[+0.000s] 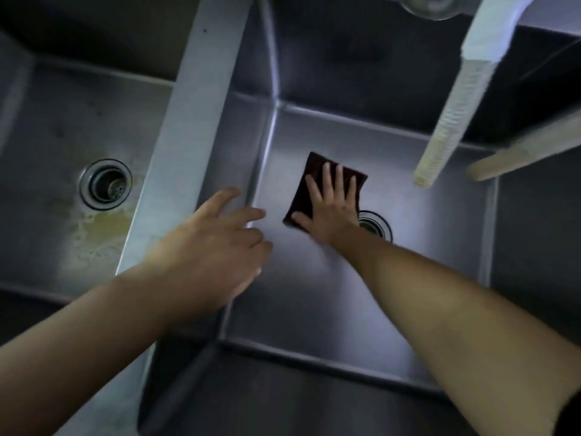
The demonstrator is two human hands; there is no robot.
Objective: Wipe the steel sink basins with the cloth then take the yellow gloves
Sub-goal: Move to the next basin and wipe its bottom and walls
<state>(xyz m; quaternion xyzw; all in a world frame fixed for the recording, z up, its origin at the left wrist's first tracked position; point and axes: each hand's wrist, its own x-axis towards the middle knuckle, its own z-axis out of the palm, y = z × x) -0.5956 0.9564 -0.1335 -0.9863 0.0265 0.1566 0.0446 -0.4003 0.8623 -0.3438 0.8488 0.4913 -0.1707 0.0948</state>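
Note:
My right hand (330, 206) presses flat, fingers spread, on a dark maroon cloth (306, 180) lying on the floor of the right steel basin (314, 294), just left of its drain (375, 226). My left hand (220, 243) hovers with loosely spread fingers over the steel divider (188, 136) and the basin's left wall, holding nothing. The left basin (47, 136) has a drain (105, 184) and a yellowish foamy stain (100, 229) in front of it. No yellow gloves are in view.
A pale ribbed hose (452, 121) with a white wrapped top hangs down over the right basin's far right side. A pale beige bar (518, 158) crosses the right edge. A round faucet fitting (429, 4) shows at the top.

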